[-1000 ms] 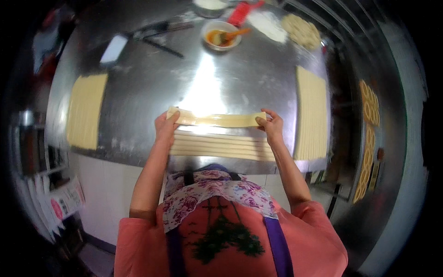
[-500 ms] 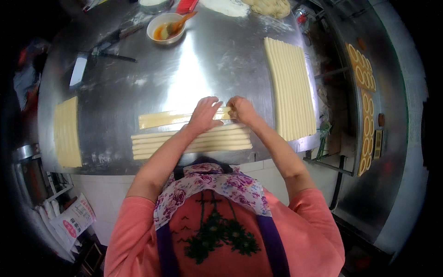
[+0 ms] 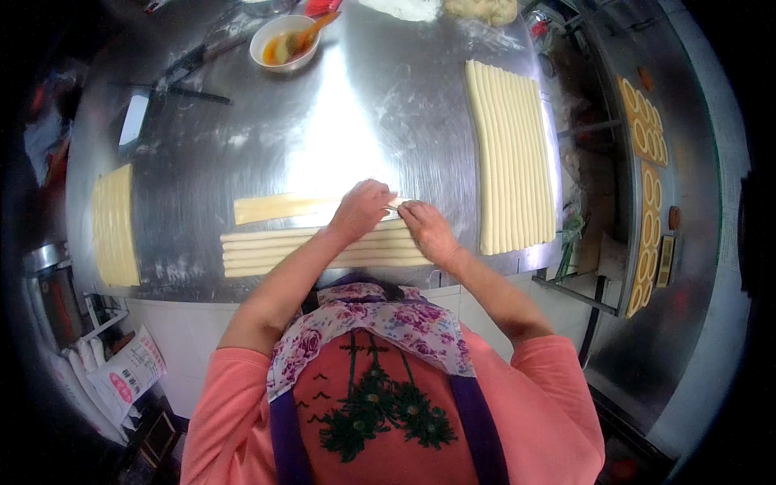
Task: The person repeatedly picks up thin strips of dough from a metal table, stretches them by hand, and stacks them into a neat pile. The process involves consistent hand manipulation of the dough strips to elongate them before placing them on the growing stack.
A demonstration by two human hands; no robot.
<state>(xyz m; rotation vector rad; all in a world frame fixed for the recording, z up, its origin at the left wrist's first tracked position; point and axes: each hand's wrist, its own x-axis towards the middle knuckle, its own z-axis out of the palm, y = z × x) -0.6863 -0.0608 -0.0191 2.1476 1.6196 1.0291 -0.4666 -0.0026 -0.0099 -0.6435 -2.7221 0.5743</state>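
A thin, flat strip of pale yellow dough point(image 3: 275, 208) lies across the steel table in front of me. At its right end, my left hand point(image 3: 362, 208) and my right hand point(image 3: 427, 229) are close together, fingers pinched on the strip's edge. The fingers partly hide that end. Just nearer to me is a row of several long dough rolls point(image 3: 307, 254), lying side by side; my left wrist and right hand cover parts of them.
To the right lies a large block of parallel dough rolls point(image 3: 513, 158); to the left, a flat dough sheet point(image 3: 115, 226). A white bowl point(image 3: 260, 50) with orange liquid and a brush point(image 3: 311, 32) stands at the back. Trays of dough pieces point(image 3: 651, 202) are beyond the table's right edge.
My right hand has come down toward me from the strip's far edge. My left hand has moved slightly right, its fingers drawing together from a spread pose. The whole view has shifted slightly.
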